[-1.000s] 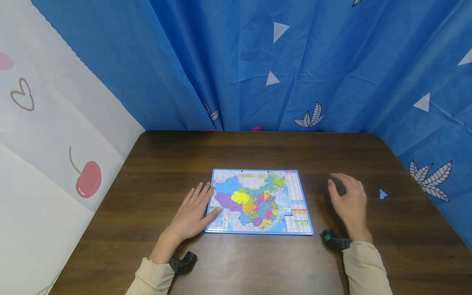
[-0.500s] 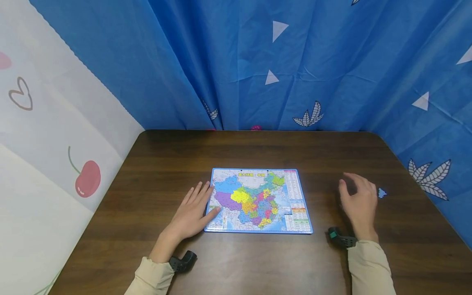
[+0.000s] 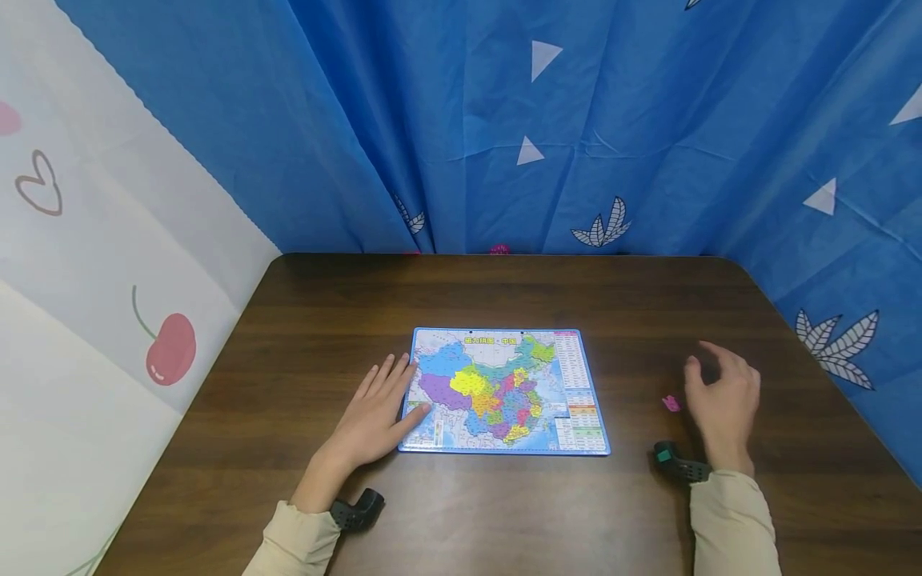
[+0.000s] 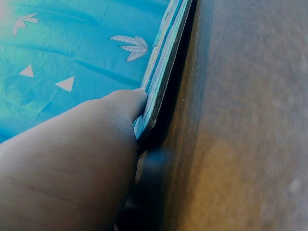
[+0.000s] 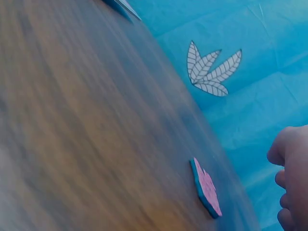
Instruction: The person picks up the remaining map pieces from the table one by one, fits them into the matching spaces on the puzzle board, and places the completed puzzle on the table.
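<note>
A magnetic map puzzle board [image 3: 504,392] lies flat on the table, its coloured regions inside a blue rim. My left hand [image 3: 370,412] rests on the board's left edge with the fingers spread straight; in the left wrist view the thumb [image 4: 127,101] touches that edge. To the right of the board, my right hand [image 3: 723,404] is above the table with thumb and forefinger apart and nothing visible between them. Just left of it is a small pink puzzle piece [image 3: 671,403], whose blue-green side [image 5: 199,187] shows in the right wrist view.
The dark wooden table [image 3: 346,296] ends at a blue curtain [image 3: 475,160] along the back and right. White printed cloth [image 3: 108,240] hangs on the left. Each wrist wears a black camera band, one of them the right band [image 3: 677,464].
My right hand has moved to the right. The pink piece has come into view on its left, while the blue piece on the table is now out of sight at the hand. My left hand stays still.
</note>
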A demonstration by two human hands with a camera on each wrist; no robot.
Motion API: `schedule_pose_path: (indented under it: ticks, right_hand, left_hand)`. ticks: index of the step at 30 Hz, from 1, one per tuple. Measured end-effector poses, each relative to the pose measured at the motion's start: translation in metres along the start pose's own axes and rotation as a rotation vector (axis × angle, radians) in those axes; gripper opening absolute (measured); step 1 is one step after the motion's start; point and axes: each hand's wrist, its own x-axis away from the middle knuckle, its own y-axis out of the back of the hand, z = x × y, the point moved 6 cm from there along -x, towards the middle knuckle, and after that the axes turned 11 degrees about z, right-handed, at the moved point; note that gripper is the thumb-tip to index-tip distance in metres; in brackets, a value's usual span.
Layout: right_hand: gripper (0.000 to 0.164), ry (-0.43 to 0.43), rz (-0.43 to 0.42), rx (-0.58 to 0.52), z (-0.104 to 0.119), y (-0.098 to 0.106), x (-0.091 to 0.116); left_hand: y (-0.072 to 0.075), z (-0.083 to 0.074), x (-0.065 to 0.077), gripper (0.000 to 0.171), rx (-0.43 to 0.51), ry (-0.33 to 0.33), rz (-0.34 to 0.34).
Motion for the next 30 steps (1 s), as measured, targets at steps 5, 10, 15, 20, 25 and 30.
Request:
schedule_pose_path:
  ticks: [5, 10, 15, 20, 25, 30]
  right_hand:
    - [0.041, -0.032, -0.02, 0.002, -0.01, 0.004, -0.001]
    - [0.043, -0.062, -0.017, 0.008, -0.016, 0.006, -0.002]
    - [0.046, -0.099, 0.023, 0.016, -0.02, 0.006, 0.0]
    - [0.05, -0.141, 0.056, 0.008, -0.025, 0.005, 0.002]
    - [0.053, -0.162, 0.073, 0.014, -0.028, 0.005, 0.001]
    - [0.055, -0.184, 0.115, 0.043, -0.031, 0.003, 0.0]
  left_hand:
    - [0.0, 0.0, 0.0, 0.082, 0.0, 0.001, -0.001]
    - [0.001, -0.001, 0.001, 0.082, 0.002, 0.0, -0.002]
    - [0.001, -0.001, 0.001, 0.081, 0.002, -0.005, -0.011]
    - [0.001, -0.001, 0.001, 0.082, 0.0, -0.001, -0.009]
    - [0.002, -0.001, 0.001, 0.081, 0.001, -0.004, -0.01]
    - [0.001, -0.001, 0.0, 0.082, -0.006, 0.0, -0.003]
